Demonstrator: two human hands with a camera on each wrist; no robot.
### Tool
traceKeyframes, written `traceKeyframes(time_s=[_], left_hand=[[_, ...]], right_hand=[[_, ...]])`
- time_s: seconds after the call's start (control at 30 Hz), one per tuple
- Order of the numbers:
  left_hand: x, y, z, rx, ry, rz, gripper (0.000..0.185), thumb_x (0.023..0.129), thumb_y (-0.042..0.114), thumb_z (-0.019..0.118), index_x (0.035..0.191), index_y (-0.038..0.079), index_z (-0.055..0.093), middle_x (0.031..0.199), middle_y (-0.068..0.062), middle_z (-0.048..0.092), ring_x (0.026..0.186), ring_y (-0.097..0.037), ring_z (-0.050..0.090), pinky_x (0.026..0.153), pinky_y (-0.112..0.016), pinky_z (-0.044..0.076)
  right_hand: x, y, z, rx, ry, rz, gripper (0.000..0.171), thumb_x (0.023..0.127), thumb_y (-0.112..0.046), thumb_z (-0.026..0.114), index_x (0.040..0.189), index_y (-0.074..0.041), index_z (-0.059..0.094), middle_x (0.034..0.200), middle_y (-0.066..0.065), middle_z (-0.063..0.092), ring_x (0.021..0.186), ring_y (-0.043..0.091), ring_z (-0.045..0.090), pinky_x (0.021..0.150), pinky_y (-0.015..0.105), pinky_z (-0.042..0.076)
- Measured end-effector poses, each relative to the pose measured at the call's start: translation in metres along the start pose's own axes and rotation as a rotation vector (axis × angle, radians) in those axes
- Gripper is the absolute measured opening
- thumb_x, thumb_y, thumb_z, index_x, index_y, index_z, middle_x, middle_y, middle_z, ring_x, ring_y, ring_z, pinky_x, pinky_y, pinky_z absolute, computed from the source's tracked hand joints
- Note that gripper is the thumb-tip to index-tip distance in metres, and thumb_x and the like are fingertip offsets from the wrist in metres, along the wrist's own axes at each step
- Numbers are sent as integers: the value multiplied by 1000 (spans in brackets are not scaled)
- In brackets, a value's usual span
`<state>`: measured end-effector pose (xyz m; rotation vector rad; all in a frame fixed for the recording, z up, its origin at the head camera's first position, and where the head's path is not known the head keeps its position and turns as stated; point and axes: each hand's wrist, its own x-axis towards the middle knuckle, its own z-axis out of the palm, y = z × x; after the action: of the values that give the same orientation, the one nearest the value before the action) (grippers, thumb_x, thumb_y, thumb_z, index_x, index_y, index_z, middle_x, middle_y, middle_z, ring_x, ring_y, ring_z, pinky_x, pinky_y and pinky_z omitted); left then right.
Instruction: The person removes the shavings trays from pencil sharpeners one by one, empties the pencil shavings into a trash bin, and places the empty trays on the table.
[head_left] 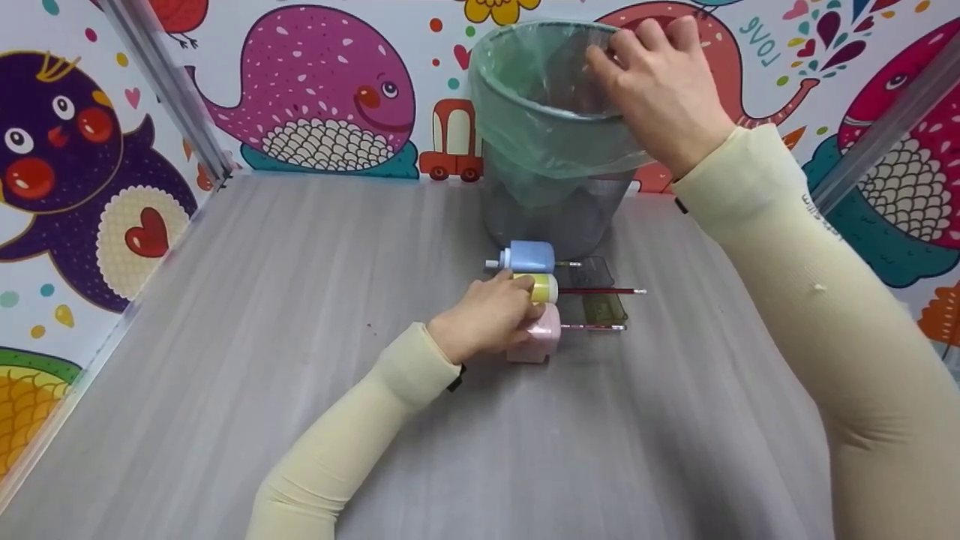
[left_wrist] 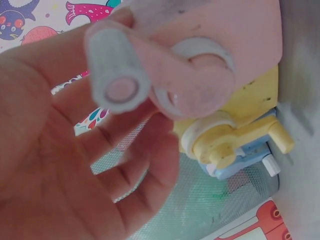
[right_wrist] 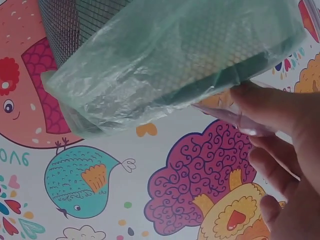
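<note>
Three crank pencil sharpeners sit in a row on the table: a blue one (head_left: 531, 256), a yellow one (head_left: 545, 288) and a pink one (head_left: 541, 341). A pencil sticks out of each toward the right. My left hand (head_left: 491, 311) rests over the yellow and pink sharpeners with loosely bent fingers. In the left wrist view its palm faces the pink crank handle (left_wrist: 120, 70). Up at the rim of the waste bin (head_left: 555, 217), my right hand (head_left: 664, 82) pinches a clear pinkish shavings tray (right_wrist: 252, 127) between thumb and fingers. The bin's green liner (right_wrist: 165, 75) partly covers the tray.
A grey clear tray (head_left: 598, 268) and an olive clear tray (head_left: 604, 309) lie right of the sharpeners, near the pencils (head_left: 604, 291). The bin stands against the printed back wall (head_left: 330, 90). Metal posts (head_left: 169, 82) rise at the sides.
</note>
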<state>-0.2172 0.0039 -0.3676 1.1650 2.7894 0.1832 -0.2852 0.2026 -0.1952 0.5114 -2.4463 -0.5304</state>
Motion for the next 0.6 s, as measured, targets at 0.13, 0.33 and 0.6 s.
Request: traceKeyframes(time_s=[0.13,0.33,0.6], left_hand=[[-2,-1,1,16,23,18,16,95,26,70,105,16,75,117,-9,64,107,-30,57,79,-49,57],[-2,0,0,25,21,13,18,95,27,70,107,16,76,117,-8,63,107,-29,56,79,-49,56],[-1,1,1,3,5,0,18,94,27,71,106,15,75,117,-8,63,107,-27,54,83,-46,56]], right_hand=[[-2,2,-5,29,-10,-12,64,87,7,65,146,-13,49,140,24,56,125,44,48,109,58,35],[-5,7,-11,57,-22,-3,63,88,7,64,146,-14,50,140,24,56,125,45,47,111,58,33],[-8,7,-11,63,-34,9,58,88,7,65,142,-12,54,138,24,58,122,45,50,109,59,35]])
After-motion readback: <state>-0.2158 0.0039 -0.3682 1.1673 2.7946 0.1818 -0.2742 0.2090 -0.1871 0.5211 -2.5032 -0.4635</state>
